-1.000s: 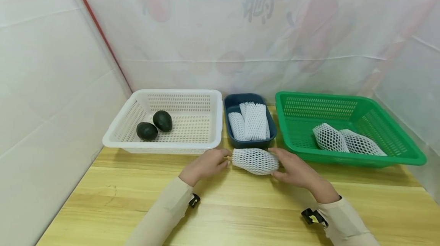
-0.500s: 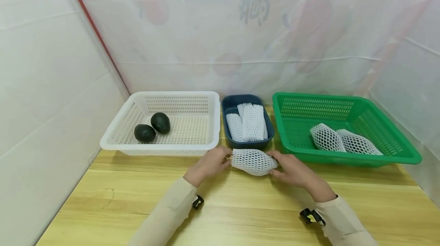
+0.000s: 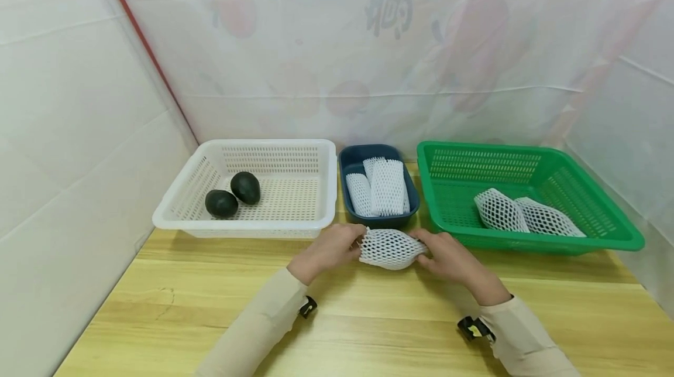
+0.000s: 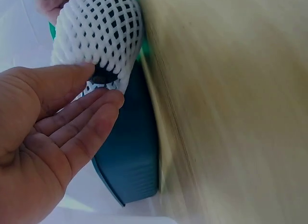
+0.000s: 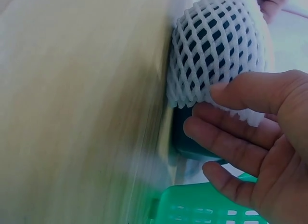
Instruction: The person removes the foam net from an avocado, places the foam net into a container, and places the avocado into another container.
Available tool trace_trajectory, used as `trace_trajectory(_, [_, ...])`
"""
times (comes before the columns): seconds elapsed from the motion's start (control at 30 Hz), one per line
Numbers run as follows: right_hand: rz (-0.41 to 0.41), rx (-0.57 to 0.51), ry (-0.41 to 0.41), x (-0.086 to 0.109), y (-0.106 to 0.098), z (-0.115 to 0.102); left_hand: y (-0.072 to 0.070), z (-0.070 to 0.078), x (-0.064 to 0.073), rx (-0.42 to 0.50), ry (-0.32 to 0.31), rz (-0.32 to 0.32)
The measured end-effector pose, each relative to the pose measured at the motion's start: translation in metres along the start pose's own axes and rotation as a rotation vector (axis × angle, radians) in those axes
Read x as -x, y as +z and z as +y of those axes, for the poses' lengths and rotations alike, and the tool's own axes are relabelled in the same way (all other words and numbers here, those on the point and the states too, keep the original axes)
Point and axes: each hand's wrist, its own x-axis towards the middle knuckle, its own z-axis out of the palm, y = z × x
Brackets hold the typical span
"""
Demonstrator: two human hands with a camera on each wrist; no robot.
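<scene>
One white foam net [image 3: 391,249] was stretched round a dark fruit [image 4: 103,75], swelling at a rounded middle and narrowing toward its right end; its strands crossed in a diamond mesh, and dark skin showed through the gaps; the rims looked scalloped, and in the left wrist view a dark patch showed at the net's mouth; the person's left hand [image 3: 334,246] pinched that rim between thumb and fingers, while the right hand [image 3: 447,255] pinched the opposite end, thumb outside the mesh; the wrapped fruit was between them, just in front of the blue tub [image 3: 383,221], above or on the wooden table [image 3: 368,324], which could not be told.
</scene>
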Motion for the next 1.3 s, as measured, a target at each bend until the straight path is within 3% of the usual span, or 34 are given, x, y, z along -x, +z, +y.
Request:
trace_trajectory(0.2, [-0.008,0.0,0.014,0.001,0.002,0.001,0.003,0.004,-0.004,0.033,-0.066,-0.075])
trace_trajectory(0.47, [-0.004,0.007,0.005,0.0,0.003,-0.001,0.006,0.005,-0.009,-0.005,-0.032,-0.086])
trace_trajectory(0.7, [0.007,0.024,0.003,-0.003,0.001,-0.002,0.003,0.007,-0.01,0.009,-0.05,-0.108])
trace_trajectory(0.97, [0.0,0.029,0.018,-0.001,0.001,-0.003,0.004,0.006,-0.009,0.01,-0.019,-0.102])
trace_trajectory(1.1, [0.005,0.067,0.049,0.0,-0.002,-0.005,0.003,0.004,-0.005,0.023,0.007,-0.073])
trace_trajectory(1.3, [0.041,0.144,0.063,0.005,-0.008,-0.007,-0.001,0.0,0.005,0.046,-0.004,-0.05])
